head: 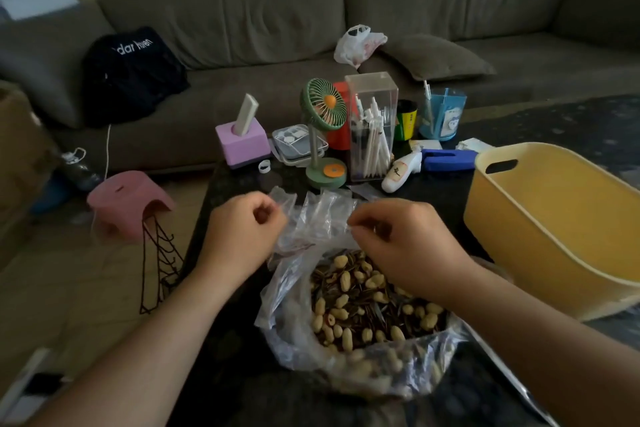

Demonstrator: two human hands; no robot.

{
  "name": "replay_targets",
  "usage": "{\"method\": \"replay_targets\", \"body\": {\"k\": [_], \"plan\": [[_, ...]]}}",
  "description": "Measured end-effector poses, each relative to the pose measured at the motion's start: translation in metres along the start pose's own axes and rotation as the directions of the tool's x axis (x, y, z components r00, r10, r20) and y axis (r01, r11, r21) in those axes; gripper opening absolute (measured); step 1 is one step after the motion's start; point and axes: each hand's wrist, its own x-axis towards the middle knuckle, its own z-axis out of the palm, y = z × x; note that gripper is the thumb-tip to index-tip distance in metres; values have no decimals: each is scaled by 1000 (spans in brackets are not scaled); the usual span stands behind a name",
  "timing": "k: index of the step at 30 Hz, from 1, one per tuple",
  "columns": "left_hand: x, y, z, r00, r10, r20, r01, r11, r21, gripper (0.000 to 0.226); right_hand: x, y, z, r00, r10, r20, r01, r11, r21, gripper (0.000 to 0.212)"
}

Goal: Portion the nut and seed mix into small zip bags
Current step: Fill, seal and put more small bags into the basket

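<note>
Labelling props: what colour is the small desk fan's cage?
Green cage, orange hub, on the small desk fan; head view.

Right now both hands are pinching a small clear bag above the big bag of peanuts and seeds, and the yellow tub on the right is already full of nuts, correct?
Not quite. In the head view the yellow tub is empty. The rest holds: the left hand and right hand pinch the small clear bag above the big bag of peanuts and seeds.

White lettering on the dark garment [133, 76] lying on the sofa [242, 28] reads roughly "dar haven", its first letters folded out of sight. The white bottle [398, 172] on the table carries a dark mark too small to read.
</note>
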Motion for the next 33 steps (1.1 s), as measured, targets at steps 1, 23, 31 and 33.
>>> {"method": "replay_targets", "body": {"k": [1,23,31,33], "plan": [[-5,12,-8,1000,-1,-7,1,999,-54,14,-1,-6,-2,998,57,-21,-54,991,120,11],[-69,68,-19,905,416,86,-404,905,-129,29,-24,-31,-9,972,138,191,-154,985,73,17],[-66,56,-24,805,481,347,-490,869,-67,109,-21,-37,-26,908,290,304,-408,782,472,41],[-70,56,-15,770,582,261,-614,788,52,100,-21,-35,-26,896,258,362,-404,813,419,36]]}}
